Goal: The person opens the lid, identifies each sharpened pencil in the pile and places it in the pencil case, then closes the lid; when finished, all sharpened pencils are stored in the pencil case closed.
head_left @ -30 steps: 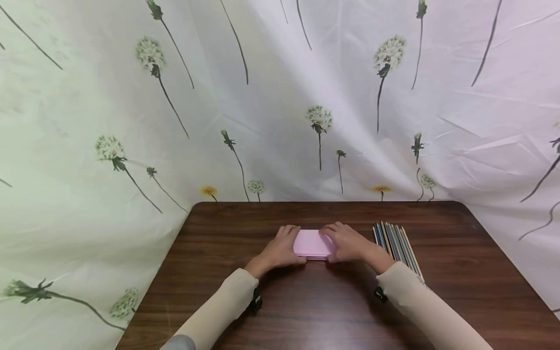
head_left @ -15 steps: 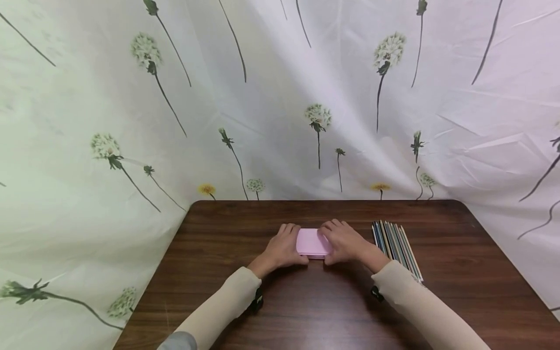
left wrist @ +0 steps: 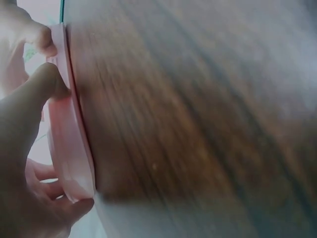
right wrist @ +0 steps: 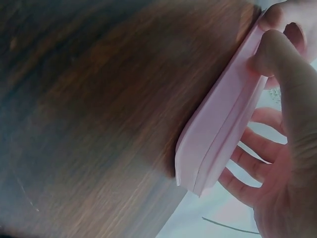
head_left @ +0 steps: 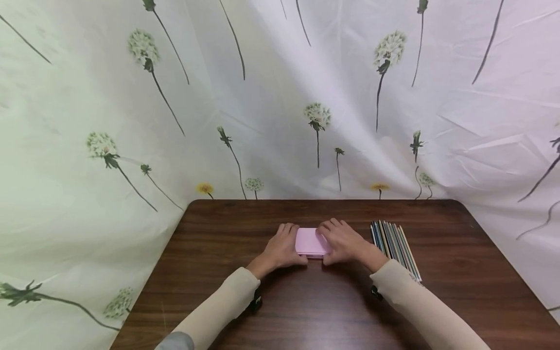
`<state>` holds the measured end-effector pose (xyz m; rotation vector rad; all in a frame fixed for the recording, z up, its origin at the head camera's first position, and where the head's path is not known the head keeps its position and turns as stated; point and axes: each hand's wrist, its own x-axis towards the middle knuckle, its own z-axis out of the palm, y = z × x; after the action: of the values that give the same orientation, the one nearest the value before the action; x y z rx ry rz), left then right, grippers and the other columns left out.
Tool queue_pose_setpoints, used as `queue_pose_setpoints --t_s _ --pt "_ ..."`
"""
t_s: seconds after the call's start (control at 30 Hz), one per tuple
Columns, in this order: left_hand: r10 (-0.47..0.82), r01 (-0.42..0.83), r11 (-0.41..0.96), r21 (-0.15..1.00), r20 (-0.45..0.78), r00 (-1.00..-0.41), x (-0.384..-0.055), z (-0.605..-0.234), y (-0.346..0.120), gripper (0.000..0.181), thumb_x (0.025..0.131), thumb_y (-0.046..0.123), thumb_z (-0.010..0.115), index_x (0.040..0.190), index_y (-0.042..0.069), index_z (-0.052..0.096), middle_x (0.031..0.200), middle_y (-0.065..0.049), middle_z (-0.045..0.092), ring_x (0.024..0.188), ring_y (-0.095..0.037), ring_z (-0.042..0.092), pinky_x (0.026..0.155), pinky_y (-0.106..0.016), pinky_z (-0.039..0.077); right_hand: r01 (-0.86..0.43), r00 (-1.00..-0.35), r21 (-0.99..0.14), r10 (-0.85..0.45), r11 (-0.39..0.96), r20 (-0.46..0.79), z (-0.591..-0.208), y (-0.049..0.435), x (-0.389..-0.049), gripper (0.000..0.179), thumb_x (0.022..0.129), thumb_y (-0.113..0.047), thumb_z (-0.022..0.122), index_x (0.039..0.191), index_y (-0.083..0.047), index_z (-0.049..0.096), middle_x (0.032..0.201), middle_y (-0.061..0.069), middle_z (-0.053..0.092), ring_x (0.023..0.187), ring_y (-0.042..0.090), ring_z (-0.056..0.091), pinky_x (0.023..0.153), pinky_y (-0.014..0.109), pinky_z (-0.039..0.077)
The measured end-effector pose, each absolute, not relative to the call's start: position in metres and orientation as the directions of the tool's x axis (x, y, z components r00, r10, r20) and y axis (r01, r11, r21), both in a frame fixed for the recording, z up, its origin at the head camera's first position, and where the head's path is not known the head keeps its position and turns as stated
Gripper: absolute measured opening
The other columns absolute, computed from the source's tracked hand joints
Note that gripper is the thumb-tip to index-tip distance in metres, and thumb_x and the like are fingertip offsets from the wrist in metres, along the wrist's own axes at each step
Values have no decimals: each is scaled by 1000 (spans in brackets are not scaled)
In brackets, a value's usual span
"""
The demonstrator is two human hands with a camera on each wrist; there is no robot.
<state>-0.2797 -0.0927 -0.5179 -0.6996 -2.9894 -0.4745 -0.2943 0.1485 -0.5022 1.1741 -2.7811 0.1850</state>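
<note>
Hands [head_left: 281,247] [head_left: 347,244] grip the pink box [head_left: 311,241] inside the table's far edge [head_left: 323,201]

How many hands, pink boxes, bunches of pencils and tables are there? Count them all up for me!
Hands: 2, a left hand and a right hand
Pink box: 1
Bunch of pencils: 1
Table: 1
Total: 5

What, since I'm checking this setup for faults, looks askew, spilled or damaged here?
Only the floral cloth behind the table looks off: it is creased toward the right. Otherwise nothing stands out; the pink box between the left hand and right hand shows no visible damage, and the pencils lie side by side.
</note>
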Motion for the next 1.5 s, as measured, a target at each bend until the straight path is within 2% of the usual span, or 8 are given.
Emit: queue_pose_setpoints --t_s 0.33,0.53,0.77,0.9,1.1,1.27,1.33,1.5 --pt "423 451 856 253 159 -892 -278 -520 -92 98 70 52 82 144 -5 53 139 -18 57 128 -31 52 95 -41 64 -704 -708 -69 -693 706 134 -501 148 -294 78 74 -49 86 136 -9 61 137 12 66 125 34 60 106 60 54" --pt "407 439 881 176 191 -893 -276 -520 -83 98 68 57 84 138 -5 56 130 -17 60 120 -30 55 89 -40 65 -724 -687 -61 -710 687 156 -502 149 -295 75 73 -49 87 131 -9 62 134 12 66 122 33 60 102 57 56" --pt "381 405 898 172 155 -911 -278 -515 -79 100 67 61 85 139 -3 55 132 -16 58 123 -30 54 91 -43 65 -739 -667 -57 -719 671 195 -496 151 -296 66 72 -45 85 125 -10 66 127 10 72 112 31 62 92 51 58" --pt "373 392 902 182 131 -918 -280 -513 -84 101 68 61 87 140 -1 55 133 -15 58 124 -29 54 93 -43 65 -737 -674 -95 -720 669 163 -491 148 -299 60 76 -42 84 125 -10 67 130 10 72 114 31 63 94 52 58" --pt "387 399 844 358 108 -916 -281 -514 -92 105 72 52 88 152 -3 47 147 -19 53 135 -33 50 100 -51 63 -703 -709 -169 -700 691 84 -480 149 -302 61 80 -37 82 133 -9 69 139 12 71 120 33 64 100 54 59" --pt "379 369 754 543 99 -920 -281 -516 -103 112 76 40 92 162 -3 35 157 -24 46 145 -39 46 116 -55 53 -694 -710 -243 -701 678 72 -474 154 -304 59 85 -36 79 137 -9 70 141 11 71 122 32 68 103 53 61" --pt "374 350 713 608 93 -923 -280 -517 -109 115 76 33 94 165 -2 30 160 -26 43 149 -42 43 122 -57 47 -696 -702 -285 -708 659 74 -474 157 -306 56 88 -34 78 137 -9 70 139 11 72 119 28 71 103 50 62" --pt "372 333 614 715 110 -922 -278 -519 -122 119 74 18 96 166 -5 25 165 -31 39 154 -45 40 128 -58 39 -656 -724 -403 -684 638 95 -471 166 -310 40 94 -28 74 131 -11 74 120 5 79 87 10 66 84 35 61"
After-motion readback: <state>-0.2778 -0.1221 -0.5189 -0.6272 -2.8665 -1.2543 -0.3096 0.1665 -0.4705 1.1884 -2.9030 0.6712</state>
